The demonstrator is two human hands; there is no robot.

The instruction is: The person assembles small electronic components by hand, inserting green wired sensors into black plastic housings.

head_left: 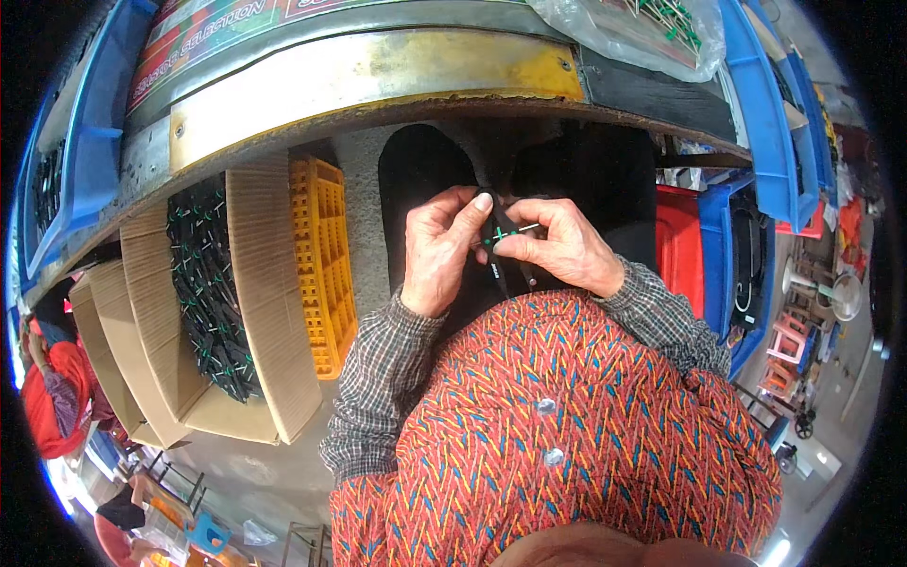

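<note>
Over my lap, my left hand pinches a narrow black strap-like piece between thumb and fingers. Close beside it, my right hand has thumb and forefinger closed on a thin pin with green parts and a pale shaft. The pin lies across the black piece, and the two hands nearly meet there. Whether the pin passes through the strap or only touches it, I cannot tell. Similar black pieces with green and silvery bits fill the cardboard box on the left.
The workbench edge curves ahead of me, with a clear plastic bag of green-tipped pins on it. A yellow crate stands beside the box. Blue bins flank both ends; a red bin is at right. Other people sit far left.
</note>
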